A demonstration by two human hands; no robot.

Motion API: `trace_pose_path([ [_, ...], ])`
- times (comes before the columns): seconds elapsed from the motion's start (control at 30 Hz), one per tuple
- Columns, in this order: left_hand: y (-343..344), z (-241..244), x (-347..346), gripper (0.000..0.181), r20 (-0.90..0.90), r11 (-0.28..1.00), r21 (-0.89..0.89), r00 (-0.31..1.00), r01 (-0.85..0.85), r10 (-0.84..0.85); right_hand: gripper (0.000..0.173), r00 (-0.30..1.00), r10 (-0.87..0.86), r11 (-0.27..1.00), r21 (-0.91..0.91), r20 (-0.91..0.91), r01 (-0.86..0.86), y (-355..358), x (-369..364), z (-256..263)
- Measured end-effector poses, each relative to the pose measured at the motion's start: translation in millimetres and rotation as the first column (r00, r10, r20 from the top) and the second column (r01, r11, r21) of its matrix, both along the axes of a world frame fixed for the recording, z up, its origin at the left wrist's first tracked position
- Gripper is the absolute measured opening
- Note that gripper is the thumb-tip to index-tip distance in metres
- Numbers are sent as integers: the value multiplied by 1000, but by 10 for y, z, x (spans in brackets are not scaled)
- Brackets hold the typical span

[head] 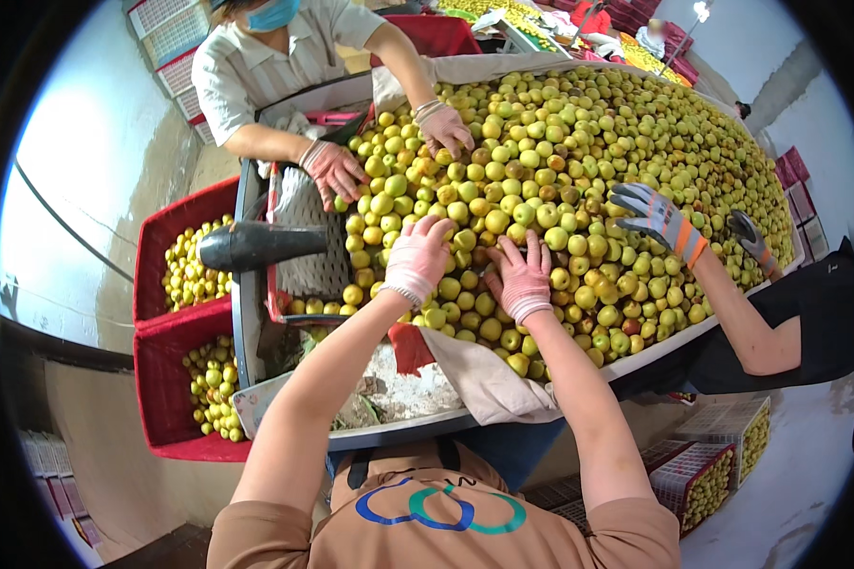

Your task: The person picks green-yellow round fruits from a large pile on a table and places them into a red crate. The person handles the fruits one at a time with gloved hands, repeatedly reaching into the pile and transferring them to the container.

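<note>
A broad heap of small yellow-green fruits (612, 142), some with brown patches, fills the large sorting table. My left hand (418, 257), in a thin pinkish glove, rests on fruits near the chute, fingers spread forward. To its right my right hand (522, 276), gloved alike, reaches into the heap, fingertips among the fruits; whether it grips one is hidden. A white perforated chute mat (306, 267) with a red rim lies left of my hands, and a dark funnel-like piece (263, 245) juts across it. A pale cloth (491, 377) drapes over the near edge.
A masked co-worker's gloved hands (334, 171) touch fruits across the table. Another co-worker's grey-orange gloves (658, 217) are over the heap at right. Two red-lined bins (146, 384) of fruit stand at left. Fruit-filled crates (690, 476) sit on the floor, lower right.
</note>
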State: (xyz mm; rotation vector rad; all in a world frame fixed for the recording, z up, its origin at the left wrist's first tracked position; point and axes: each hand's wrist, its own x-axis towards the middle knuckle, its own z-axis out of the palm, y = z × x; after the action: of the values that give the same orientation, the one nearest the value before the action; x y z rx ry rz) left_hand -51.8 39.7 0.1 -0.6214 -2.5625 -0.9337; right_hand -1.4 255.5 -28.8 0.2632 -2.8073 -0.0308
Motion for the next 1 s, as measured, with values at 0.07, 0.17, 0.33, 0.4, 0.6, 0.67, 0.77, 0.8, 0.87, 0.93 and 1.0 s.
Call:
trace_pose_path([
  [0.07,167,-32,-164,29,159,977,-214,985,-27,63,43,999,-5,999,-46,38,7,-74,5,90],
  [0.17,318,-216,-220,28,104,871,-487,986,-61,127,39,999,-9,997,-74,38,12,-82,-22,143],
  [0.33,276,-81,-18,29,-5,997,-49,998,59,-59,35,990,65,736,-664,-128,-134,-90,-101,314],
  [0.4,412,193,52,36,14,983,79,986,165,-167,36,963,204,45,-985,175,169,-181,-45,557],
  [0.6,363,195,363,43,30,938,240,964,250,-265,24,846,310,-471,-703,434,533,58,-55,614],
  [0.67,82,86,316,27,14,956,220,979,196,-204,20,885,305,-404,-794,351,454,181,-76,528],
  [0.77,-494,-402,179,21,-17,932,357,997,-59,70,18,870,348,-413,-776,349,477,104,-68,481],
  [0.8,-628,-470,130,21,64,891,428,988,-153,139,17,863,352,-375,-790,362,485,91,-51,470],
  [0.87,-833,-556,32,19,200,830,464,949,-309,242,18,846,384,-303,-816,369,493,57,-57,469],
  [0.93,-871,-522,-71,17,249,854,383,929,-354,274,19,837,392,-262,-826,381,499,24,-65,459],
  [1.0,-802,-484,-235,20,214,954,119,945,-277,247,19,828,410,-232,-834,382,500,17,-82,429],
])
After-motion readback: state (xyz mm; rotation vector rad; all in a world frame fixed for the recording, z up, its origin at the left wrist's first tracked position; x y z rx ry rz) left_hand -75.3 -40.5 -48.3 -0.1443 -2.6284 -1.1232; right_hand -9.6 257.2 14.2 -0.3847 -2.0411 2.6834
